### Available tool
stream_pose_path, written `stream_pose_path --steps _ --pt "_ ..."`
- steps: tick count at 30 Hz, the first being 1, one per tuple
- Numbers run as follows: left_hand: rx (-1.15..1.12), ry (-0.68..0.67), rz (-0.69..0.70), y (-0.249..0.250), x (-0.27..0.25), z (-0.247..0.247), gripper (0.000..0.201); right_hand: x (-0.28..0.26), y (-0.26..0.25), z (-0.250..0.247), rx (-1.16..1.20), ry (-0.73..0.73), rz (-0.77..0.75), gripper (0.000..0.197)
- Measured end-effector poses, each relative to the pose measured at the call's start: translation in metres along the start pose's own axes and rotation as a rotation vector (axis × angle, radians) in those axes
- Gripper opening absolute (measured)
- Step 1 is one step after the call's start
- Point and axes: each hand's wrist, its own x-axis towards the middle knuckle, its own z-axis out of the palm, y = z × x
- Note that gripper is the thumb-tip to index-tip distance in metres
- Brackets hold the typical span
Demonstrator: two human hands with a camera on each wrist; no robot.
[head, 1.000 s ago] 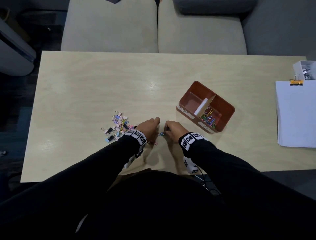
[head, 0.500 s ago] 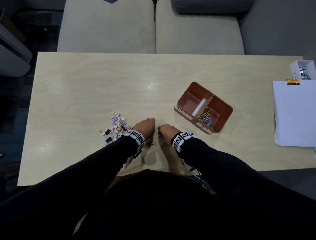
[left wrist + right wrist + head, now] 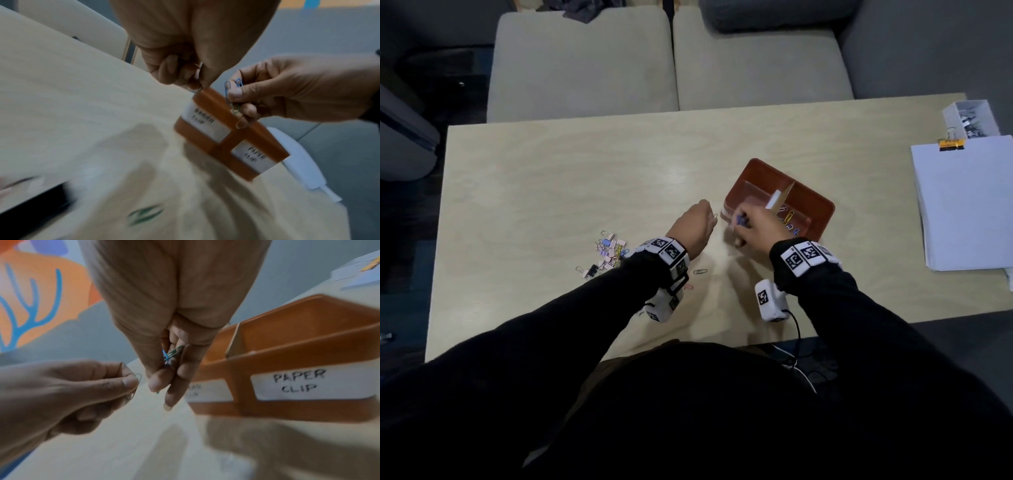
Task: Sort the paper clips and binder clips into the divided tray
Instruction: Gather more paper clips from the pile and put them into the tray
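Observation:
A brown divided tray (image 3: 822, 209) stands right of the table's middle, with coloured paper clips (image 3: 787, 219) in its right compartment, labelled "PAPER CLIP" (image 3: 298, 382). My right hand (image 3: 743, 222) hovers at the tray's near-left corner and pinches blue and green paper clips (image 3: 172, 353). Just left of it, my left hand (image 3: 710, 219) pinches a single silvery paper clip (image 3: 137, 378). Both hands are off the table. A pile of pastel binder clips (image 3: 607, 251) lies to the left. Two loose paper clips (image 3: 700, 271) lie by my left wrist.
A stack of white paper (image 3: 962, 205) held by an orange binder clip (image 3: 950, 144) lies at the right edge. A white box (image 3: 971, 118) of clips stands behind it. A sofa (image 3: 671, 61) runs along the table's far side.
Both hands have lifted off the table near its front edge and moved away and rightward to the tray's near corner, each carrying its paper clips.

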Motion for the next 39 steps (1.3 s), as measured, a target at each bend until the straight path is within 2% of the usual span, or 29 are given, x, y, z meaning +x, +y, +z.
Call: stream_pose_path --steps 6,9,16,20,24,27,31,35,39 --pt "0.059 -0.044 0.096 0.074 0.027 0.007 0.018 -0.007 0.042 -0.051 -0.003 0.262 0.130 0.011" --pt "0.114 -0.103 0.112 0.108 0.038 0.021 0.020 -0.012 0.056 -0.062 -0.103 0.357 0.209 0.005" --pt "0.258 -0.172 0.130 0.144 0.049 0.054 0.027 -0.021 0.075 -0.062 -0.105 0.446 0.343 0.012" --pt "0.285 -0.217 0.195 0.142 0.050 0.062 0.031 -0.024 0.080 -0.060 -0.110 0.406 0.378 0.008" --pt "0.225 -0.152 0.216 0.138 0.046 0.058 0.034 -0.029 0.080 -0.058 -0.132 0.399 0.353 0.014" --pt "0.173 -0.103 0.192 0.126 0.043 0.052 0.036 -0.032 0.072 -0.054 -0.136 0.434 0.296 0.012" --pt "0.127 -0.088 0.152 0.096 0.033 0.032 0.033 -0.031 0.050 -0.039 -0.161 0.461 0.145 0.011" --pt "0.147 -0.035 0.091 0.043 0.019 0.012 0.030 -0.027 0.022 -0.008 -0.207 0.330 -0.011 0.012" --pt "0.192 -0.039 -0.034 -0.018 -0.003 -0.003 0.027 -0.020 -0.002 0.032 -0.289 0.168 -0.130 0.013"
